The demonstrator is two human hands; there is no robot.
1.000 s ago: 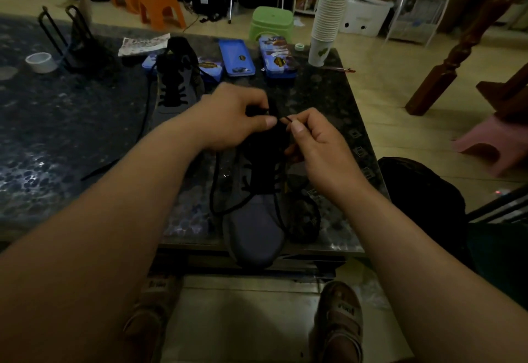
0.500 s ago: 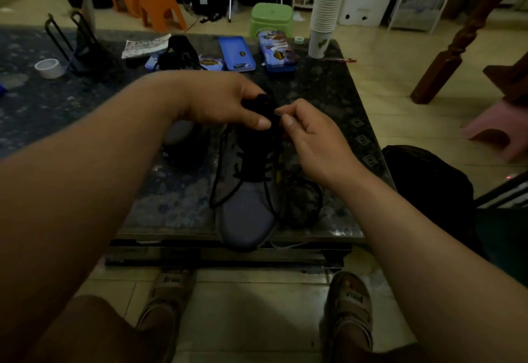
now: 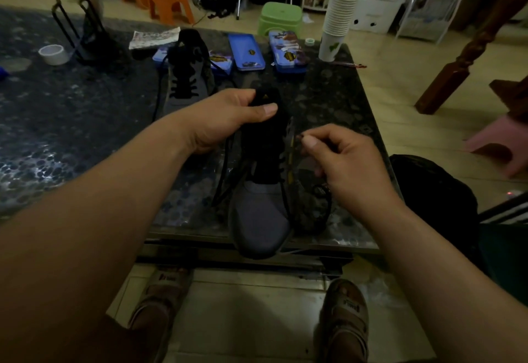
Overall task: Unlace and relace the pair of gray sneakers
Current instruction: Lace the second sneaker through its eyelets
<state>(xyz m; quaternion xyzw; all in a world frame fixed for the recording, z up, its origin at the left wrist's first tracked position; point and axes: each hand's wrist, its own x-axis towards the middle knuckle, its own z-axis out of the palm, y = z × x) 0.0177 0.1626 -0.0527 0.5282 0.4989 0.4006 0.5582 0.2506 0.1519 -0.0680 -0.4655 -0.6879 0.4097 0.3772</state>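
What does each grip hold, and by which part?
Left-hand grip holds the near sneaker by its tongue top; right-hand grip pinches the lace at its tip.

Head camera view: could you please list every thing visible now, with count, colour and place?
near sneaker: one, gray with black tongue, table's near edge, toe overhanging
far sneaker: one, gray, black laces, farther back, left
shoelace: one, black, loose beside the near sneaker
table: one, dark speckled, under both sneakers
flat boxes: three, blue, table's far side
paper cups: one stack, white, table's far right corner
tape roll: one, white, table's left part
plastic stools: two orange, one green, one pink, on the floor
bag: one, black, floor at right
sandals: two, pale, on the feet
left hand: one, grips the near sneaker's tongue
right hand: one, pinches the shoelace tip
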